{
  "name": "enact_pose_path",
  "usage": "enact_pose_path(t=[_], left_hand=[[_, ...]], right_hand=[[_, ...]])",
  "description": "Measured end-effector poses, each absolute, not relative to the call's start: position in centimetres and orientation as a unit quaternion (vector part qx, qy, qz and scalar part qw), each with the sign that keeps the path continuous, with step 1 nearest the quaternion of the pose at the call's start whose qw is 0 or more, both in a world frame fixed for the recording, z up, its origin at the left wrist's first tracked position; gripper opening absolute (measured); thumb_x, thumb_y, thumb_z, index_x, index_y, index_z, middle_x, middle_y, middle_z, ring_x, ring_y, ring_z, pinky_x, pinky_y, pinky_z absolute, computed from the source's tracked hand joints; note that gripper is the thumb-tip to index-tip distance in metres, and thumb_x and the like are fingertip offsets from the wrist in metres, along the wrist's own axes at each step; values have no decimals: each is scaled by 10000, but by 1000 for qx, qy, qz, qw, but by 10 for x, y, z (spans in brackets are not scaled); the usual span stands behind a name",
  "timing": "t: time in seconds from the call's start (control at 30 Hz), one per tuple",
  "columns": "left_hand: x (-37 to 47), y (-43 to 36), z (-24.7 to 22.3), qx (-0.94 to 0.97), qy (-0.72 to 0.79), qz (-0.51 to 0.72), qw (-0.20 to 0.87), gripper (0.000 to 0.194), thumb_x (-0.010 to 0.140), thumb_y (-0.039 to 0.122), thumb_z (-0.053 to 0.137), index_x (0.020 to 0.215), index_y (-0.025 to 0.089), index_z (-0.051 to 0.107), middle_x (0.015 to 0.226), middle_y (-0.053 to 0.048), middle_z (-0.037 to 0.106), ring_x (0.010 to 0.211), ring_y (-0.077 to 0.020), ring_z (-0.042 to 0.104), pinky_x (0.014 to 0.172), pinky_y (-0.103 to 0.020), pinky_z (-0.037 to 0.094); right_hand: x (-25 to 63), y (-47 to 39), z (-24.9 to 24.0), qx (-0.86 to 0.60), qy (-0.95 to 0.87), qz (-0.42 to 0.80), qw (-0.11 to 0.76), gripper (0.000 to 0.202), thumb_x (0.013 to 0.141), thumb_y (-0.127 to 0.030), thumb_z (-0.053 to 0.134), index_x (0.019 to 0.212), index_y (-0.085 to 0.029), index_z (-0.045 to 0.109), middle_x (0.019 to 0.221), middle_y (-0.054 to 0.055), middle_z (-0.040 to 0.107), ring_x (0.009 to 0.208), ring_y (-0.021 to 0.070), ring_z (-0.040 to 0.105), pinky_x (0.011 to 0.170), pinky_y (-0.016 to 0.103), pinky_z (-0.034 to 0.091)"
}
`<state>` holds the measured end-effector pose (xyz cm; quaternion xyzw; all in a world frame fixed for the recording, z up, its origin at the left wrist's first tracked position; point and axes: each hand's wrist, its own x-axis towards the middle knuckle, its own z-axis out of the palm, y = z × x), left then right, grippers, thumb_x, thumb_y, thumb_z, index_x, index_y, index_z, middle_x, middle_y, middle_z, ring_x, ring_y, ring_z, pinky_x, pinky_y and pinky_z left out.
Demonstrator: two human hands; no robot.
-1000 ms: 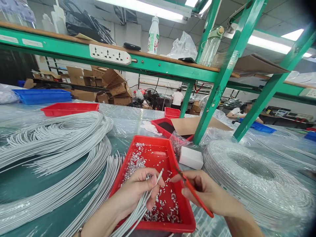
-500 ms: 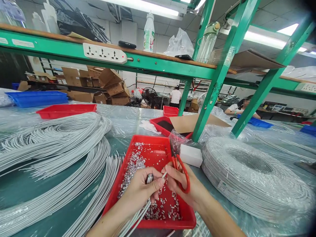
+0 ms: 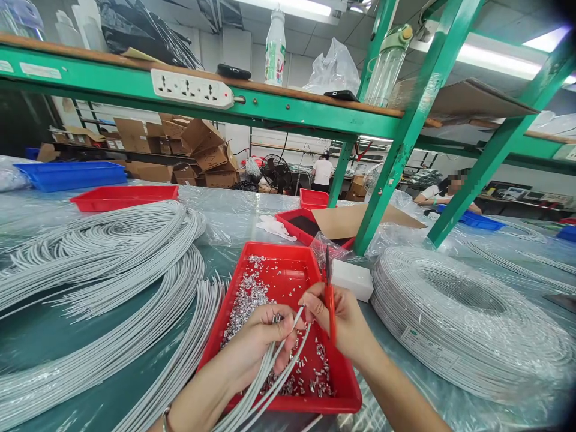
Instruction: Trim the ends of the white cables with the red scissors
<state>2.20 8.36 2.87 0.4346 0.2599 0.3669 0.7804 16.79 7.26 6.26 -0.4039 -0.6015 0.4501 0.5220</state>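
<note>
Over the red tray (image 3: 348,384), my left hand (image 3: 265,333) is closed around several pale cables (image 3: 263,381) that trail down toward me. My right hand (image 3: 335,315) pinches cable ends beside it and also carries red-handled scissors (image 3: 332,306), whose dark blades point up and away. The fingertips of both hands nearly meet at the cable tips. Small shiny metal pieces (image 3: 247,294) are heaped along the tray's left side, and more lie scattered at its near end, partly hidden by my hands and the cables.
Cable bundles (image 3: 175,300) spread over the left of the table. A large wrapped cable coil (image 3: 450,318) sits at the right, beside a white box (image 3: 351,280). Behind stand a red tray (image 3: 130,197), a blue tray (image 3: 74,175) and a green shelf frame (image 3: 387,180). Two people are farther back.
The scissors have turned so they appear edge-on and upright. More cable lengths now show between my hands, with some reaching my right fingertips. The view has shifted slightly.
</note>
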Motion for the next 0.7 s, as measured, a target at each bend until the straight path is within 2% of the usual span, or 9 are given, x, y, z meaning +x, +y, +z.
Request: enact_pose_path(t=[0.13,0.2,0.27,0.37,0.5,0.6,0.7], left_hand=[[16,78,27,493,316,380,716,304,667,380,699,802,142,566,634,-12,641,502,-105,567,497,-209,420],[9,73,26,534,347,372,675,276,672,357,699,801,139,591,725,-20,642,627,-121,573,605,-234,426],[1,69,25,569,370,374,632,247,684,338,693,808,137,619,763,-10,617,690,-120,538,652,-231,405],[-10,64,24,563,376,364,639,258,744,377,629,816,129,631,686,2,577,632,-108,506,615,-227,397],[-13,62,23,486,347,370,712,314,784,417,570,829,112,627,584,16,522,509,-86,484,512,-213,398],[-12,64,24,442,338,405,725,271,718,377,660,785,119,615,566,29,507,467,-67,470,442,-179,378],[-10,65,27,436,320,424,726,255,670,343,709,693,132,568,514,50,477,422,-54,441,376,-149,332]], right_hand=[[180,82,63,-447,-625,370,522,195,723,-277,677,618,-174,549,549,-36,507,524,133,446,505,249,356],[184,88,61,-451,-641,364,503,114,720,-239,666,711,-166,579,626,-12,568,603,165,523,554,266,408],[187,91,59,-447,-653,363,492,171,736,-234,635,877,-156,577,782,37,626,737,209,577,640,303,449],[190,90,62,-441,-664,348,494,301,761,-246,599,1033,-158,507,985,92,617,899,235,570,767,341,448],[194,73,76,-439,-682,331,482,291,808,-318,564,1051,-198,459,980,85,617,882,225,582,779,332,463],[197,53,81,-410,-702,411,413,315,834,-365,535,1089,-202,448,1065,109,583,954,229,556,817,331,465],[198,33,70,-387,-709,487,332,369,842,-363,526,1159,-199,435,1032,110,580,883,212,569,800,339,483]])
